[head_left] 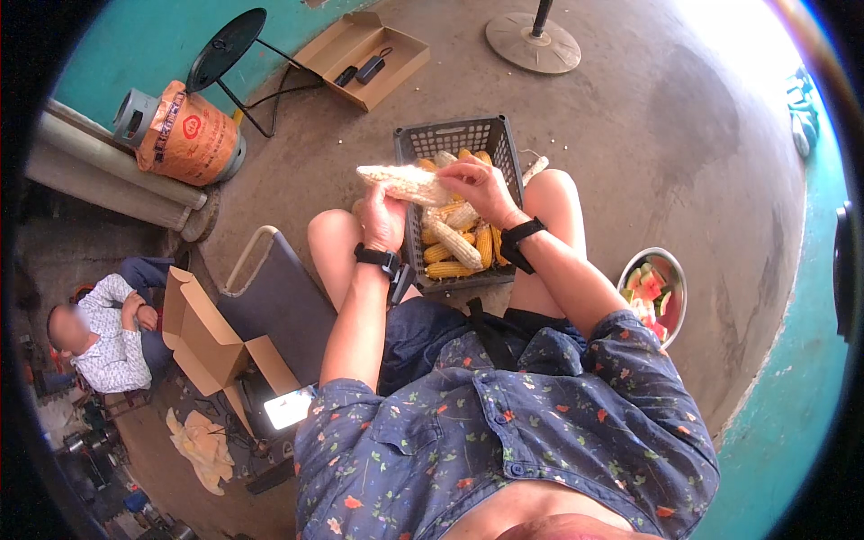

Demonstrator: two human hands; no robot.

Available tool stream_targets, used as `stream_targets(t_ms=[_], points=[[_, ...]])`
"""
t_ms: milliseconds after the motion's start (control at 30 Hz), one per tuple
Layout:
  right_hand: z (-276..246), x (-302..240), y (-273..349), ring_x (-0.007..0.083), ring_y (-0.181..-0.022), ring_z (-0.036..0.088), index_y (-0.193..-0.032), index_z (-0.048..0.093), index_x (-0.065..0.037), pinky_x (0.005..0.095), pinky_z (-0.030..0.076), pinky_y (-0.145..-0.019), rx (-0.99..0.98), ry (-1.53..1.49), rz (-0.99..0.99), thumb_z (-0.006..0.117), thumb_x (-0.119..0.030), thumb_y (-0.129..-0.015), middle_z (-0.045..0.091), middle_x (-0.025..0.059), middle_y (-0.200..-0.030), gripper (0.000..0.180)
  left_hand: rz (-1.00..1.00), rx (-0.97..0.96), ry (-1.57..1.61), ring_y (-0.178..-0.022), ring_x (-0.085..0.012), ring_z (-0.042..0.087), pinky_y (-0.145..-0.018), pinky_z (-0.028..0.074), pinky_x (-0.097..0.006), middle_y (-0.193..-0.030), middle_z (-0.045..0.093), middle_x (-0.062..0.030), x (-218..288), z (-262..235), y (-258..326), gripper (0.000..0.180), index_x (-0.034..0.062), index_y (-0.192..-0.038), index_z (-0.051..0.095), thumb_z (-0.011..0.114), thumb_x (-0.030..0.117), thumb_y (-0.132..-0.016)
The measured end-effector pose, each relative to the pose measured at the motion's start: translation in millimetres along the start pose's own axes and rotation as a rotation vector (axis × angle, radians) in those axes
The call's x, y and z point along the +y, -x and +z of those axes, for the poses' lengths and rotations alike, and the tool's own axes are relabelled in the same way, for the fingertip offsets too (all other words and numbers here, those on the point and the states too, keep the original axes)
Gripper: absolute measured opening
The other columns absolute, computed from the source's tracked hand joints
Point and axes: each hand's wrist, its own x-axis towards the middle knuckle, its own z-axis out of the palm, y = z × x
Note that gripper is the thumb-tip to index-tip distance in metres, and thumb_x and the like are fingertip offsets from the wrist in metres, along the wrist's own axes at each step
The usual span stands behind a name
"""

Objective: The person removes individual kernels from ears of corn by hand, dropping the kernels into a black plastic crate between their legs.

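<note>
Over a dark grey plastic crate (pixel 455 126) I hold a pale, whitish ear of corn (pixel 405 184) roughly level. My left hand (pixel 384 219) is closed around its left part from below. At the other end, my right hand (pixel 486 189) has its fingers bent and pinched against the corn; whether loose kernels or silk are between them is too small to tell. Inside the crate lie several yellow corn ears (pixel 447 269) and several pale ears (pixel 457 245), partly hidden by my hands. The crate stands on the floor between my knees.
A metal bowl of watermelon pieces (pixel 650 292) is by my right side. Ahead lie an open cardboard box (pixel 396 67) and a round stand base (pixel 533 43). To the left are a gas cylinder (pixel 193 135), a chair (pixel 273 301), another carton (pixel 202 333) and a seated person (pixel 112 337).
</note>
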Motion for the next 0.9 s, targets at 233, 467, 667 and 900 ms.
stream_targets(t_ms=[233, 467, 667, 900], points=[[-2.3, 2.7, -0.6, 0.0238, -0.082, 0.064, -0.094, 0.073, -0.006, 0.0337, 0.052, -0.074, -0.008, 0.074, -0.048, 0.072, -0.014, -0.083, 0.066, 0.0103, -0.089, 0.014, 0.006, 0.0, -0.03, -0.117, -0.0286, 0.056, -0.105, 0.042, -0.044, -0.123, 0.059, -0.018, -5.0, 1.6, -0.5, 0.034, -0.0034, -0.12, 0.052, 0.05, 0.017, -0.093], [0.8, 0.4, -1.0, 0.0287, -0.08, 0.063, -0.083, 0.069, -0.005, 0.0369, 0.051, -0.072, 0.035, 0.176, -0.123, 0.071, -0.014, -0.081, 0.064, 0.0109, -0.084, 0.01, 0.01, -0.013, -0.044, -0.112, -0.0275, 0.058, -0.102, 0.045, -0.043, -0.119, 0.06, -0.0151, -5.0, 3.1, 0.4, 0.031, -0.0031, -0.117, 0.053, 0.051, 0.016, -0.093], [5.1, 3.4, 0.4, 0.0306, -0.079, 0.062, -0.08, 0.065, -0.004, 0.0395, 0.05, -0.071, 0.11, 0.278, -0.131, 0.07, -0.015, -0.08, 0.062, 0.0115, -0.081, 0.012, 0.026, 0.006, -0.057, -0.111, -0.0255, 0.058, -0.099, 0.047, -0.042, -0.119, 0.06, -0.014, -2.9, 16.1, 5.2, 0.028, -0.0013, -0.117, 0.053, 0.052, 0.014, -0.094], [7.0, 1.4, 2.4, 0.0312, -0.077, 0.061, -0.085, 0.065, -0.003, 0.0394, 0.05, -0.069, 0.111, 0.172, -0.085, 0.068, -0.014, -0.082, 0.061, 0.0126, -0.083, 0.012, -0.005, -0.041, -0.027, -0.108, -0.0221, 0.06, -0.095, 0.05, -0.039, -0.117, 0.06, -0.0116, -1.2, 13.9, 6.1, 0.027, 0.004, -0.12, 0.05, 0.056, 0.013, -0.095]])
